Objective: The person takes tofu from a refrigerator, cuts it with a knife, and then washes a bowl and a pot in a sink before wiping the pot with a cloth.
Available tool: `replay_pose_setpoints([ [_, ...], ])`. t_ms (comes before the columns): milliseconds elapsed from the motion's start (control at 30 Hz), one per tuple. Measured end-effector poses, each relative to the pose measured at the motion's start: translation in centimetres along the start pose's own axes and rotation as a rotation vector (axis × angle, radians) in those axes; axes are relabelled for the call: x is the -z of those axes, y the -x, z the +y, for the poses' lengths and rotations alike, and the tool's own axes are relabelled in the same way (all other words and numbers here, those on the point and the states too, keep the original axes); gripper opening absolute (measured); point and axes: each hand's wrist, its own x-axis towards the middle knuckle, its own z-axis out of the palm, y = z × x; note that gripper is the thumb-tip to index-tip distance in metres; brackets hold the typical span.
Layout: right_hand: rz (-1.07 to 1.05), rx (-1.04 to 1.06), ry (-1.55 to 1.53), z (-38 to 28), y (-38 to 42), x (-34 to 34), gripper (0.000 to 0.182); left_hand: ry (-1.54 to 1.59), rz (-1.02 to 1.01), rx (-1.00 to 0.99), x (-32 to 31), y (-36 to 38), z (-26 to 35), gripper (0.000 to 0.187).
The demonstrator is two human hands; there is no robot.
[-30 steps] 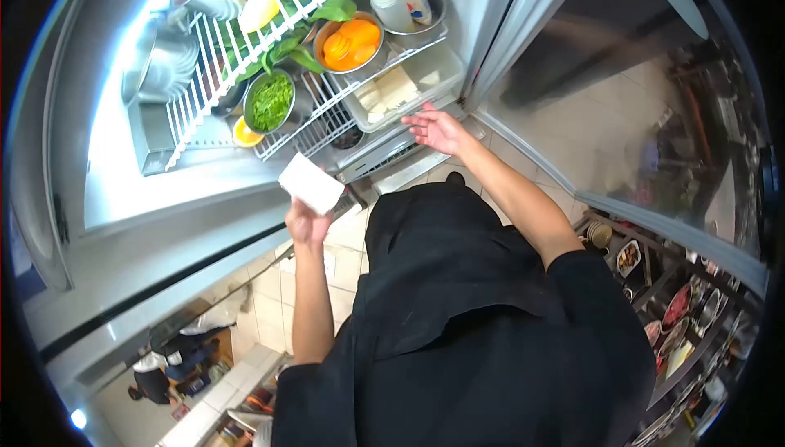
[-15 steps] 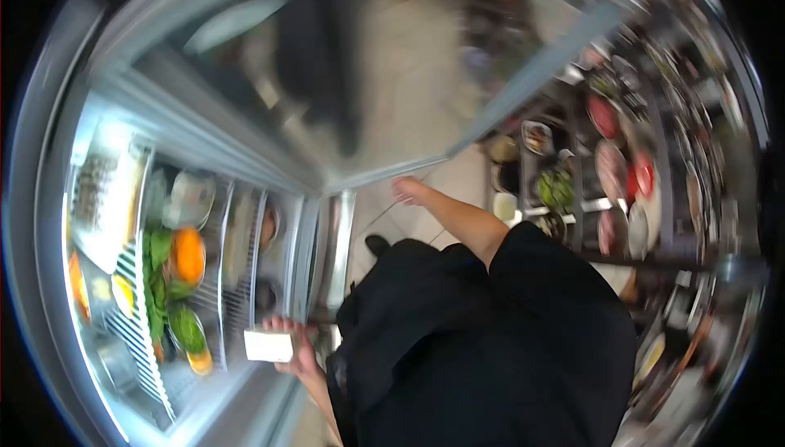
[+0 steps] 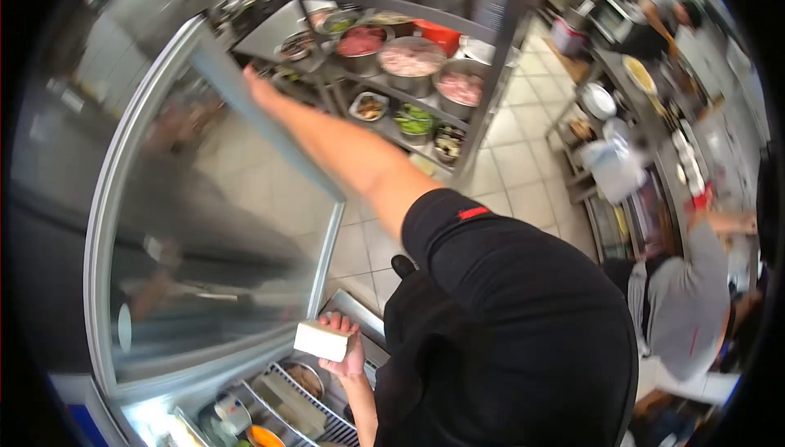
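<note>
My left hand [image 3: 347,354] is closed around a white rectangular block [image 3: 325,341], smooth and brick-shaped; its kind I cannot make out. It is held above the open, lit fridge interior, near the lower edge of the fridge's glass door [image 3: 221,226]. My right arm stretches out to the upper left. At its end my right hand [image 3: 258,89] lies against the free edge of that door, fingers extended and a little blurred. Under my left hand, a wire fridge shelf [image 3: 339,429] shows, with a round container [image 3: 304,380] on it.
Beyond the door stands a metal rack [image 3: 392,1] with bowls of raw meat [image 3: 413,56], greens [image 3: 414,120] and other food. At right, a person in a grey shirt [image 3: 691,308] works at a counter [image 3: 654,140]; another in black [image 3: 646,38] is farther back. Floor tiles [image 3: 523,165] run between.
My view has turned right. My right hand has gone from near the door's edge to resting on it, arm stretched farther. The white block is still in my left hand.
</note>
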Motion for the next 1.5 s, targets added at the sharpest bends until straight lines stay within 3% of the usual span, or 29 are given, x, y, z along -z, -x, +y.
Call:
replay_pose_setpoints([
  [67, -0.006, -0.056, -0.011, -0.5, 4.1, 2.6, 0.077, -0.079, -0.032, 0.143, -2.1, -1.8, -2.7, 0.054],
  [133, -0.123, -0.144, -0.054, 1.4, 7.1, 6.1, 0.074, -0.133, -0.184, 0.269, -6.0, -3.0, -6.4, 0.034],
  [200, -0.137, -0.028, 0.054, -0.5, 13.2, 10.1, 0.066, -0.156, -0.292, 0.436, -8.8, -4.6, -10.3, 0.058],
  [267, -0.203, -0.063, 0.006, 8.7, 13.6, 13.2, 0.065, -0.199, -0.385, 0.519, -11.0, -5.9, -14.5, 0.064],
  [300, -0.359, -0.234, 0.073, 4.1, 18.3, 16.2, 0.055, -0.199, -0.406, 0.568, -12.5, -6.2, -16.8, 0.069],
  [333, -0.450, -0.259, 0.043, 11.8, 18.2, 17.6, 0.057, -0.193, -0.425, 0.609, -13.6, -6.6, -19.5, 0.075],
  [367, -0.475, -0.233, -0.040, 9.4, 22.1, 19.3, 0.051, -0.224, -0.530, 0.604, -14.1, -6.9, -22.0, 0.085],
  [400, -0.490, -0.033, 0.108, 11.3, 24.0, 21.3, 0.045, -0.275, -0.445, 0.631, -15.3, -6.9, -24.3, 0.084],
  [467, -0.696, -0.148, 0.181, 11.5, 28.5, 28.7, 0.045, -0.241, -0.454, 0.685, -16.4, -7.3, -29.4, 0.061],
  [600, -0.866, -0.320, 0.480, 13.7, 35.7, 47.1, 0.046, -0.184, -0.401, 0.706, -14.7, -10.3, -39.9, 0.052],
  [667, -0.908, -0.463, 0.710, 14.8, 39.6, 57.1, 0.046, -0.178, -0.250, 0.760, -15.0, -10.5, -44.1, 0.045],
  [700, -0.948, -0.466, 1.042, 23.3, 42.6, 63.7, 0.039, -0.197, -0.256, 0.786, -16.0, -11.1, -46.3, 0.046],
  [733, -0.913, -0.651, 0.922, 18.3, 43.8, 68.0, 0.037, -0.253, -0.286, 0.813, -15.4, -12.3, -48.4, 0.065],
  [800, -0.840, -1.021, 0.775, 16.1, 47.1, 76.1, 0.033, -0.301, -0.319, 0.916, -15.9, -14.5, -52.8, 0.070],
  [867, -0.669, -1.142, 0.686, 9.7, 48.0, 79.8, 0.029, -0.346, -0.325, 0.960, -16.9, -16.6, -57.2, 0.069],
  [933, -0.503, -1.312, 0.527, 11.6, 48.9, 82.4, 0.037, -0.283, -0.306, 1.125, -17.9, -18.9, -62.4, 0.063],
  [1000, -0.291, -1.287, 0.391, 12.0, 48.9, 82.3, 0.044, -0.303, -0.325, 1.143, -19.9, -21.5, -67.8, 0.057],
  [1033, -0.288, -0.904, -0.044, 27.8, 51.2, 83.0, 0.054, -0.333, -0.306, 1.140, -20.7, -22.8, -70.5, 0.055],
  [1067, -0.180, -1.012, 0.264, 21.5, 48.2, 82.6, 0.064, -0.359, -0.311, 1.139, -21.7, -24.6, -73.6, 0.054],
  [1133, 0.096, -1.008, 0.295, 6.9, 43.8, 80.9, 0.070, -0.119, -0.406, 1.248, -23.4, -28.7, -79.9, 0.051],
  [1200, 0.185, -1.089, 0.344, 14.9, 42.0, 84.0, 0.074, -0.082, -0.333, 1.230, -25.9, -32.8, -85.3, 0.049],
  [1267, -0.068, -1.111, -0.028, 4.1, 36.7, 90.1, 0.075, -0.202, -0.315, 1.149, -27.7, -37.3, -89.3, 0.048],
  [1300, -0.193, -1.134, -0.207, -2.3, 33.7, 93.0, 0.076, -0.154, -0.427, 1.168, -28.6, -40.3, -91.8, 0.049],
  [1333, -0.240, -0.913, -0.124, -4.3, 30.6, 98.1, 0.071, -0.095, -0.554, 1.172, -31.1, -43.4, -94.3, 0.051],
  [1367, -0.305, -0.729, -0.079, -6.2, 29.2, 101.2, 0.066, -0.229, -0.597, 1.008, -32.3, -45.6, -95.7, 0.054],
  [1400, -0.283, -0.744, 0.285, -16.0, 24.3, 102.7, 0.051, -0.211, -0.595, 0.992, -33.5, -48.3, -97.1, 0.055],
  [1433, -0.190, -0.712, 0.601, -23.0, 20.7, 104.5, 0.047, -0.173, -0.539, 0.973, -35.3, -50.7, -98.2, 0.055],
  [1467, 0.145, -0.487, 0.564, -30.7, 18.6, 104.8, 0.049, -0.232, -0.522, 0.913, -36.2, -53.0, -99.3, 0.054],
  [1500, 0.329, -0.125, 0.941, -35.2, 16.7, 105.3, 0.056, -0.222, -0.480, 0.881, -36.8, -55.4, -100.5, 0.052],
])
